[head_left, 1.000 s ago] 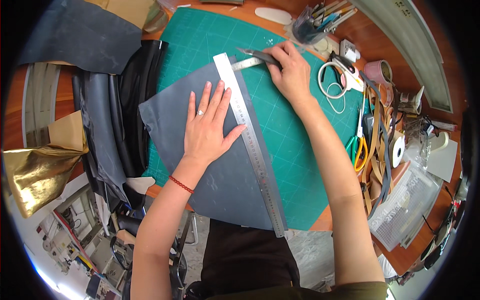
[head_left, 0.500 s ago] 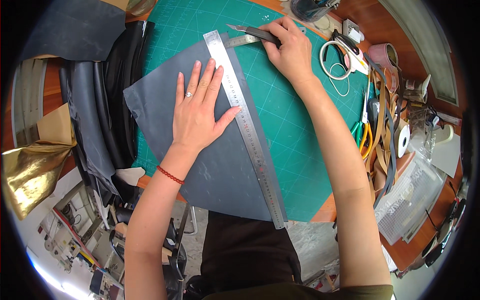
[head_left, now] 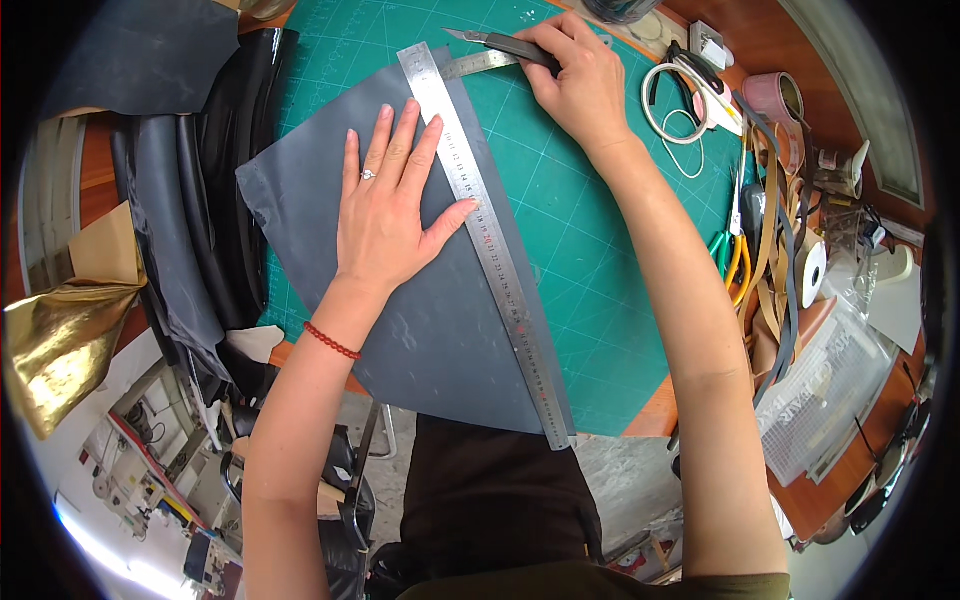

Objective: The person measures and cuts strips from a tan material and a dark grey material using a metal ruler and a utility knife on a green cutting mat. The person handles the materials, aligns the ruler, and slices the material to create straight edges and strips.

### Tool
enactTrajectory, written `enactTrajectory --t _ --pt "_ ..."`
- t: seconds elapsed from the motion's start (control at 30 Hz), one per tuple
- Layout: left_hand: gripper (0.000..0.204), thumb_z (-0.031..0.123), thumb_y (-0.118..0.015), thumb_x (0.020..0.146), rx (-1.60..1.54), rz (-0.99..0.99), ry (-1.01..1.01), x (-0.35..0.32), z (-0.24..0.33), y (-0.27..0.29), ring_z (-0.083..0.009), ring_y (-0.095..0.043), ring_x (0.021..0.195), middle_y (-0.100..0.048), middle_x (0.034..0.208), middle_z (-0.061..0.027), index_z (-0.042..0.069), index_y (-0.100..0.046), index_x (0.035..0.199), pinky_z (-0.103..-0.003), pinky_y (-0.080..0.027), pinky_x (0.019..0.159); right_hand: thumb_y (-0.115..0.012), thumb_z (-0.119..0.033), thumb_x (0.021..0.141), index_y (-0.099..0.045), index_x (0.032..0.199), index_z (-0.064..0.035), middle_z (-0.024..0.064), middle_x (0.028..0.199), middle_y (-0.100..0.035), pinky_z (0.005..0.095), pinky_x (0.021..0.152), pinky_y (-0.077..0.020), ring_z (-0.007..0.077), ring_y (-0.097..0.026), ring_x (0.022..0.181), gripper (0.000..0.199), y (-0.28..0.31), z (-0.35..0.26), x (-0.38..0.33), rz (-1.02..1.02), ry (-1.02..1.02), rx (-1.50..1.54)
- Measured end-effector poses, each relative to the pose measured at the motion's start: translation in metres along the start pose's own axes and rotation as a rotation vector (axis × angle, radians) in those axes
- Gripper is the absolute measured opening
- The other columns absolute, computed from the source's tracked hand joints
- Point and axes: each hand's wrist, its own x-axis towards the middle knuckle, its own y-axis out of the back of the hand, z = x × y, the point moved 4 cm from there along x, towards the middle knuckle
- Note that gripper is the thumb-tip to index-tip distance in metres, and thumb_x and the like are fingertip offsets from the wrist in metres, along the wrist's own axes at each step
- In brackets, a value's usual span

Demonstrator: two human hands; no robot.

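Note:
A dark grey leather sheet [head_left: 440,330] lies on a green cutting mat [head_left: 590,270]. A long steel ruler [head_left: 493,245] runs along the sheet's right side, leaving a narrow strip of leather beyond it. My left hand [head_left: 392,205] rests flat with fingers spread on the leather, index fingertip and thumb touching the long ruler. At the far edge, my right hand [head_left: 580,85] grips a dark-handled craft knife [head_left: 522,48], its blade pointing left above the mat. Below the knife, a short steel ruler [head_left: 478,64] reaches from the leather's top corner toward my right hand, which hides its other end.
Rolled dark leather [head_left: 180,230] and a gold sheet [head_left: 70,340] lie on the left. Rightward are a white cord coil [head_left: 655,105], scissors with orange and green handles [head_left: 738,250], leather straps [head_left: 775,240], a pink tape roll [head_left: 772,100] and a clear gridded sheet [head_left: 825,405].
The whole view has shifted slightly, so the mat and leather sit a little higher and further left. Both hands keep nearly the same place against the rulers and leather.

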Motion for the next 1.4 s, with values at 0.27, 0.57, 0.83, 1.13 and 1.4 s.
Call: enactTrajectory --t 0.27,0.57,0.83,1.13,1.4 --pt "0.084 0.061 -0.064 0.088 0.002 0.000 0.007 -0.0001 0.0012 0.0011 -0.0343 -0.031 0.149 -0.036 0.161 -0.0132 0.012 -0.042 0.153 -0.059 -0.020 0.121 -0.074 -0.013 0.077 -0.075 0.093 -0.0171 0.0013 0.093 -0.065 0.0414 0.064 -0.0531 0.0262 -0.067 0.076 0.017 0.0009 -0.0004 0.0001 -0.001 -0.004 -0.006" --pt "0.084 0.059 -0.067 0.086 -0.012 0.012 0.009 -0.0001 0.0014 0.0018 -0.0377 -0.030 0.149 -0.036 0.161 -0.0144 0.013 -0.044 0.152 -0.058 -0.020 0.120 -0.073 -0.012 0.077 -0.075 0.091 -0.0161 0.0014 0.091 -0.065 0.0404 0.064 -0.0523 0.0256 -0.066 0.076 0.015 0.0035 -0.0022 0.0012 -0.003 -0.024 0.035" --pt "0.084 0.058 -0.068 0.085 -0.024 -0.001 0.012 0.0001 0.0007 0.0034 -0.0392 -0.029 0.149 -0.036 0.161 -0.0133 0.012 -0.044 0.152 -0.058 -0.020 0.120 -0.073 -0.012 0.075 -0.075 0.090 -0.0149 0.0015 0.089 -0.065 0.0403 0.063 -0.0519 0.0262 -0.066 0.075 0.015 0.0030 -0.0021 0.0006 -0.021 -0.041 0.061" --pt "0.085 0.057 -0.068 0.085 -0.009 -0.003 0.011 0.0006 0.0011 0.0028 -0.0384 -0.029 0.150 -0.036 0.161 -0.0127 0.011 -0.044 0.152 -0.058 -0.020 0.121 -0.073 -0.012 0.075 -0.074 0.089 -0.0152 0.0011 0.090 -0.065 0.0412 0.062 -0.0516 0.0262 -0.065 0.073 0.015 0.0020 -0.0021 0.0007 -0.031 -0.038 0.040" --pt "0.081 0.058 -0.068 0.086 0.039 0.021 0.004 0.0041 0.0011 0.0019 -0.0370 -0.032 0.148 -0.038 0.159 -0.0113 0.012 -0.046 0.149 -0.057 -0.023 0.120 -0.072 -0.014 0.079 -0.074 0.090 -0.0161 0.0012 0.090 -0.064 0.0416 0.061 -0.0522 0.0254 -0.066 0.074 0.011 0.0007 -0.0043 0.0011 -0.022 -0.034 -0.002"
